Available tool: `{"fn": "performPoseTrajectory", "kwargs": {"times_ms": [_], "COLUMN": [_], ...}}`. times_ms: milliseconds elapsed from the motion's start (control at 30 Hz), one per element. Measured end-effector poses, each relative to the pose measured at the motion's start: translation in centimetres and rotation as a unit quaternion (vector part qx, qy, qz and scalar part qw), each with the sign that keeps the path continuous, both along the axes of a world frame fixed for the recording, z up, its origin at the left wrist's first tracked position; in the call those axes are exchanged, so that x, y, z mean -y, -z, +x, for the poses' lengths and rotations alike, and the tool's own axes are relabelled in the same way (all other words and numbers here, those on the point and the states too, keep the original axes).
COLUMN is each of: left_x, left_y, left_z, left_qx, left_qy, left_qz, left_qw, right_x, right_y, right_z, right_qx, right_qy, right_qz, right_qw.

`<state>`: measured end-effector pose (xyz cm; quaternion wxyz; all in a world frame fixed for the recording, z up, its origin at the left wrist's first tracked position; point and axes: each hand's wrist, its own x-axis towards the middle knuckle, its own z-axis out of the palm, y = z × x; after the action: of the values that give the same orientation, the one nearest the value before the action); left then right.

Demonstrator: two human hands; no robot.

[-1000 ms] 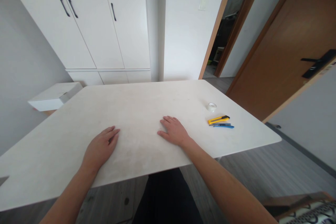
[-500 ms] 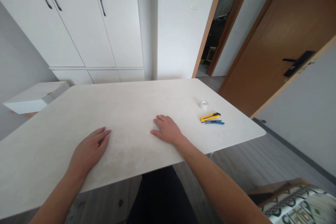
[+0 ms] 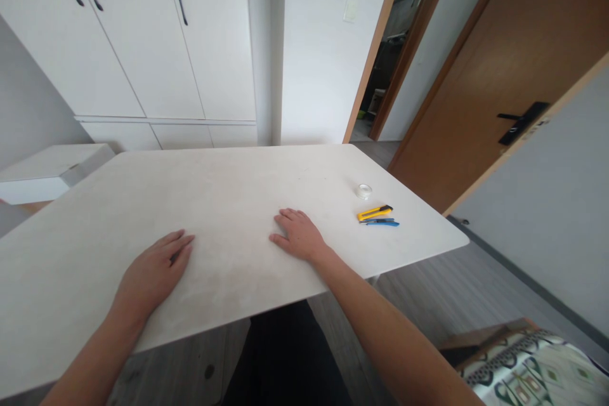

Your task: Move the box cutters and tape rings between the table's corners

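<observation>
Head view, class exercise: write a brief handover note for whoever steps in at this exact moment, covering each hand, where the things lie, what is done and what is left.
Left hand: flat, palm down on the white table, holding nothing.
Right hand: flat, palm down on the table, holding nothing.
Things: to the right of the right hand, apart from it, lie a yellow utility knife and a blue utility knife side by side; a small roll of clear tape lies just beyond them.
Done: nothing visibly handled; the knives and tape lie untouched.
Left: everything; neither hand has a grip on anything yet.
</observation>
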<state>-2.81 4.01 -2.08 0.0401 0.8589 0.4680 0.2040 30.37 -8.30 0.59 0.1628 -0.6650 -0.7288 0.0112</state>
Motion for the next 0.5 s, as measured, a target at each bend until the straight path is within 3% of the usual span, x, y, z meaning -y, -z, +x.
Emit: {"fn": "performPoseTrajectory", "kwargs": {"times_ms": [500], "left_x": [-0.15], "left_y": [0.34], "left_z": [-0.08], "left_qx": [0.0], "left_qy": [0.001], "left_qz": [0.002], "left_qw": [1.0], "right_x": [0.07], "right_y": [-0.01], "right_z": [-0.08], "right_qx": [0.003], "right_qy": [0.005], "right_qz": [-0.002], "right_qw": [1.0]}}
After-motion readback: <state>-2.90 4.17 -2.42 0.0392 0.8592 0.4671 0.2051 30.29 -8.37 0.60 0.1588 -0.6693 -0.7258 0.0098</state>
